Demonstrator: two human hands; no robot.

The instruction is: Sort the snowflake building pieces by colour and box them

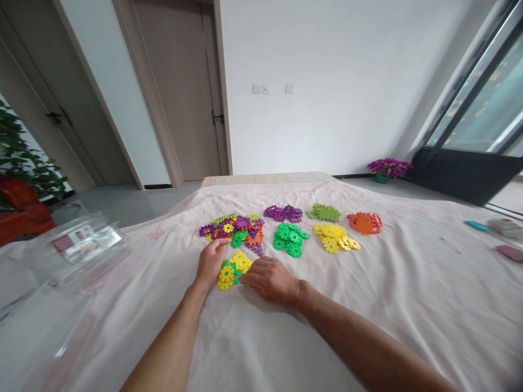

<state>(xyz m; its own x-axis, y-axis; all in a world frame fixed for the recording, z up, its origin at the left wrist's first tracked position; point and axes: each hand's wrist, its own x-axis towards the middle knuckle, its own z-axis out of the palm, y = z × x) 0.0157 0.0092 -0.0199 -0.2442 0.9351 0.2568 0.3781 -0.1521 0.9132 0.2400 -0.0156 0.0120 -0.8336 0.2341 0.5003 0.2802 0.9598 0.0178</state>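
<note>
A small heap of yellow and green slotted plastic discs (pixel 226 274) lies on the cloth between my two hands. My right hand (pixel 272 279) rests at its right side, fingers bent and closed, with the fingertips at a green disc; whether they grip one is hidden. Just beyond, my left hand (pixel 210 262) is closed with its fingertips at the near edge of a mixed pile of purple, green, yellow and orange interlocking pieces (pixel 242 222). What the left fingers hold, if anything, is too small to make out.
Sorted piles lie beyond to the right: purple (pixel 283 213), green (pixel 289 238), olive green (pixel 324 212), yellow (pixel 333 236) and orange (pixel 365 222). A clear plastic box (pixel 81 245) stands at left. A blue object (pixel 477 225) lies at far right on the pale tablecloth (pixel 392 288).
</note>
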